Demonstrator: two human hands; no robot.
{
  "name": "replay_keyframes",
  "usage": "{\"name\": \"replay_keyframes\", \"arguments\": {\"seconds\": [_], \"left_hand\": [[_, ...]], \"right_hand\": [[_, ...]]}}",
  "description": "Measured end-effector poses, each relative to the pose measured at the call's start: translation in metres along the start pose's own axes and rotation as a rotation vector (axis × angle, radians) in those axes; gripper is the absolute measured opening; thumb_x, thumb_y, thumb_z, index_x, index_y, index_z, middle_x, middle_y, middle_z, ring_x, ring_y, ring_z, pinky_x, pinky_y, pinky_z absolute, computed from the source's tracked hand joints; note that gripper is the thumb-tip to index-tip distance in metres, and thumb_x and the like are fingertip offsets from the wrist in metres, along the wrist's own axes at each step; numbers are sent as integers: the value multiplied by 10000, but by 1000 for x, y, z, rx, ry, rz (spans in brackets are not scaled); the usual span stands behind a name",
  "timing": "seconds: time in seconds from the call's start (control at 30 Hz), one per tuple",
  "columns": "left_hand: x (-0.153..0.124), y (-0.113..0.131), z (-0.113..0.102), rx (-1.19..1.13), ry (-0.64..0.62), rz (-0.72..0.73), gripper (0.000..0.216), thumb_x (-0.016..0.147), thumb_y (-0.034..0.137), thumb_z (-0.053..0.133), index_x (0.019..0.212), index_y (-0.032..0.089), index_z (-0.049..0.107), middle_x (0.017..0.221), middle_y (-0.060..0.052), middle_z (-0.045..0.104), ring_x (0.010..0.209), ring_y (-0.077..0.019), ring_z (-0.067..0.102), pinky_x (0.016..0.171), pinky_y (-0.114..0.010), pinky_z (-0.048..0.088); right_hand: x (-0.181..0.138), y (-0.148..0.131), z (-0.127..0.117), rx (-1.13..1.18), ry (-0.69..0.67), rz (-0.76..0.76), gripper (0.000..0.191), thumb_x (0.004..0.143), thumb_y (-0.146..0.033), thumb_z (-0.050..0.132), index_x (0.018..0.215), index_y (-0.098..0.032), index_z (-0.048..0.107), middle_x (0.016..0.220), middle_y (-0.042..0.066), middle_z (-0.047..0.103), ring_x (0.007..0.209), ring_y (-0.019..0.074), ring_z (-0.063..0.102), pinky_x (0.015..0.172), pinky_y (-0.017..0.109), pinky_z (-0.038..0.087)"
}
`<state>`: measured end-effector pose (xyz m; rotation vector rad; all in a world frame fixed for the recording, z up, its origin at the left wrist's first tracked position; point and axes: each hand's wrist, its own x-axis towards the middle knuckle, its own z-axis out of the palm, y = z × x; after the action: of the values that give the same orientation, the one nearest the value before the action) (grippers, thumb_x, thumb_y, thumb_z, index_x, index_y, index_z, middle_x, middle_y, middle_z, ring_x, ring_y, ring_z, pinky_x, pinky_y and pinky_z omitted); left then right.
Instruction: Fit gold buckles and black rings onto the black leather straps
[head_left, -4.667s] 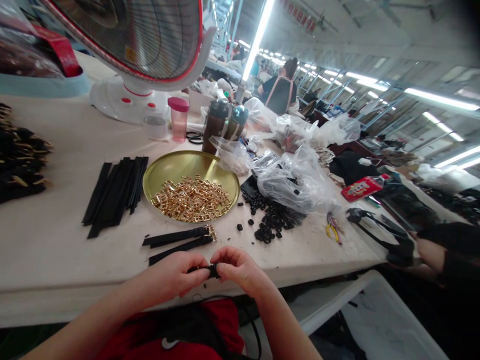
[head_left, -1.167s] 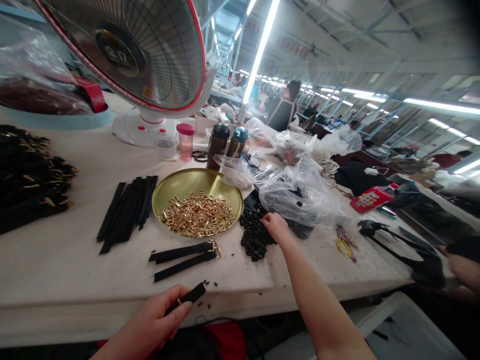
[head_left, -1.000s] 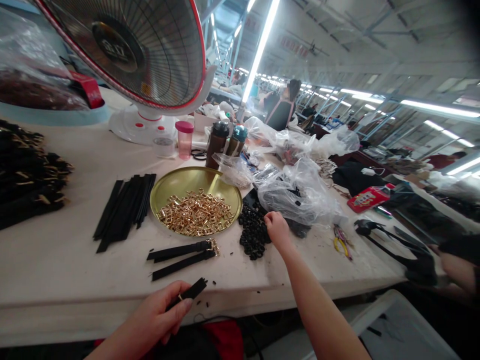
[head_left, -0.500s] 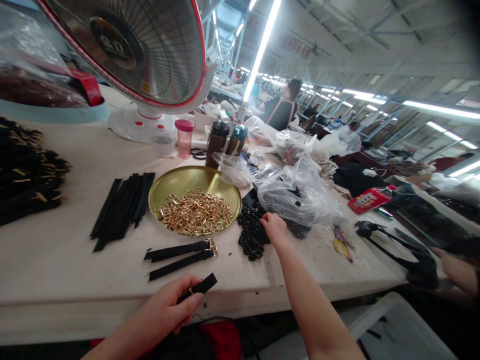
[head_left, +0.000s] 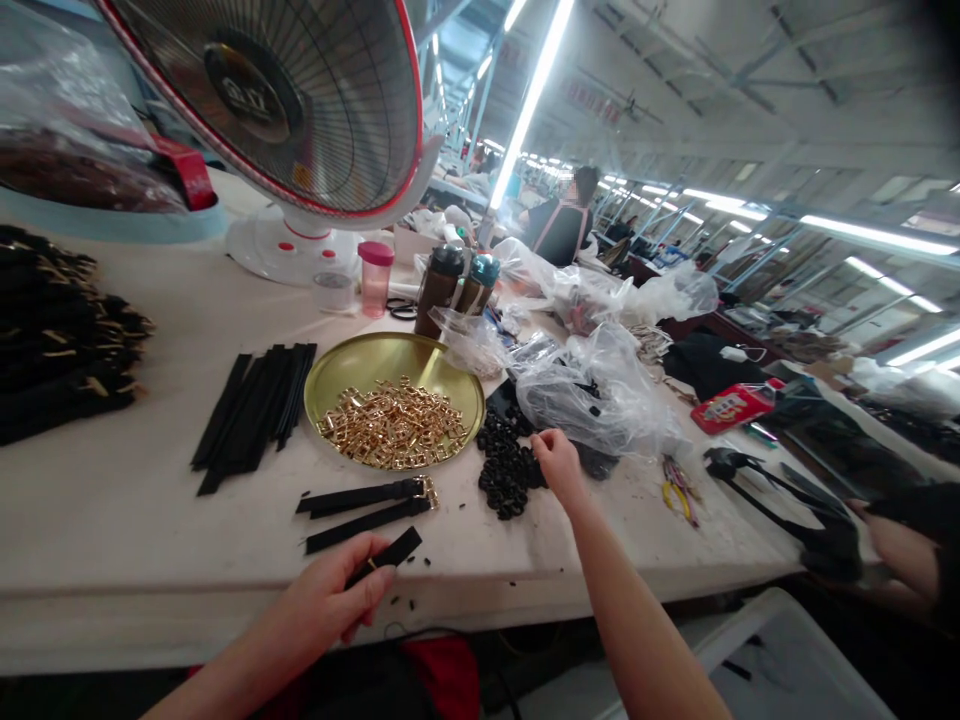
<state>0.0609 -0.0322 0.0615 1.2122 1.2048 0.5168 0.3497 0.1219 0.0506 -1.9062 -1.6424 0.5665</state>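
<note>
My left hand (head_left: 337, 596) is closed on a short black strap (head_left: 396, 553) with a gold buckle part, held at the table's near edge. My right hand (head_left: 559, 462) reaches out to a pile of small black loops (head_left: 508, 470), its fingers pinched at the pile's right side; what they hold is too small to see. Two finished black straps with gold buckles (head_left: 367, 505) lie between my hands. Behind them a round gold tray (head_left: 360, 360) holds several gold buckles (head_left: 391, 423).
A bundle of plain black strips (head_left: 251, 408) lies left of the tray, a heap of finished straps (head_left: 52, 340) at far left. A fan heater (head_left: 300, 110), pink cup (head_left: 373, 277), bottles (head_left: 450, 280) and plastic bags (head_left: 600, 385) stand behind. Another person's arm (head_left: 900, 545) is at right.
Earlier both hands worked the strap together at the table's edge. My right hand has since gone out to the black loops and stays there; my left hand keeps hold of the strap.
</note>
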Motion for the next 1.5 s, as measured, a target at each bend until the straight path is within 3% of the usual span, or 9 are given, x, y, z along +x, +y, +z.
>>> {"name": "replay_keyframes", "arguments": {"seconds": [0.13, 0.2, 0.27, 0.47, 0.73, 1.0, 1.13, 1.3, 1.5], "left_hand": [[11, 1, 0, -32, 131, 80, 414, 757, 464, 460, 1025, 150, 432, 637, 24, 517, 488, -91, 419, 440, -184, 354], [15, 6, 1, -11, 183, 125, 431, 741, 465, 487, 1029, 148, 437, 674, 13, 531, 520, -99, 434, 467, -193, 373], [14, 12, 2, 43, 223, 166, 443, 719, 463, 519, 1023, 147, 456, 705, 3, 540, 564, -115, 456, 496, -202, 387], [5, 10, 0, 99, 224, 191, 392, 695, 442, 547, 966, 163, 503, 761, -6, 554, 686, -155, 499, 585, -222, 412], [2, 11, 2, -45, 75, 147, 382, 707, 466, 544, 942, 170, 492, 737, 18, 508, 607, -107, 441, 487, -179, 363], [-3, 16, 8, -274, -46, 121, 310, 741, 423, 551, 889, 157, 491, 666, 44, 448, 492, -45, 312, 437, -150, 289], [-11, 25, 11, -330, -81, 77, 298, 719, 397, 586, 871, 151, 516, 686, 39, 456, 509, -45, 316, 436, -148, 277], [-17, 22, 13, -267, -69, 94, 304, 712, 423, 587, 842, 152, 536, 681, 36, 470, 542, -60, 360, 448, -150, 287], [-25, 21, 14, -151, -111, 81, 295, 738, 418, 548, 883, 160, 553, 767, 5, 570, 668, -119, 500, 566, -185, 394]], "right_hand": [[-81, -33, 23, 307, -250, -54, 293, 806, -475, 388, 748, -190, 432, 587, -9, 587, 489, 111, 534, 479, 228, 411], [-118, -53, 38, 734, -523, -10, 294, 767, -470, 499, 713, -190, 427, 528, -41, 537, 448, 81, 479, 465, 205, 384], [-144, -69, 48, 945, -657, 59, 293, 733, -443, 572, 706, -176, 453, 516, -48, 522, 433, 60, 444, 451, 183, 359], [-162, -78, 55, 1229, -755, 311, 258, 688, -367, 656, 716, -155, 512, 524, -42, 538, 423, 43, 455, 440, 156, 346], [-174, -69, 49, 1392, -916, 422, 279, 621, -275, 729, 803, -135, 571, 616, 10, 609, 469, 60, 521, 501, 180, 411], [-185, -73, 53, 1414, -723, 288, 222, 628, -305, 718, 688, -159, 563, 535, -27, 530, 455, 57, 430, 475, 173, 300], [-188, -77, 44, 1382, -728, 210, 226, 625, -311, 715, 676, -181, 536, 660, -18, 513, 565, 81, 420, 561, 204, 331], [-195, -86, 33, 1347, -680, 118, 195, 663, -286, 680, 669, -181, 516, 719, -5, 503, 690, 114, 455, 667, 243, 359], [-203, -78, 42, 1173, -584, 92, 154, 721, -265, 606, 696, -187, 475, 661, -24, 526, 606, 94, 463, 592, 220, 366]]}}
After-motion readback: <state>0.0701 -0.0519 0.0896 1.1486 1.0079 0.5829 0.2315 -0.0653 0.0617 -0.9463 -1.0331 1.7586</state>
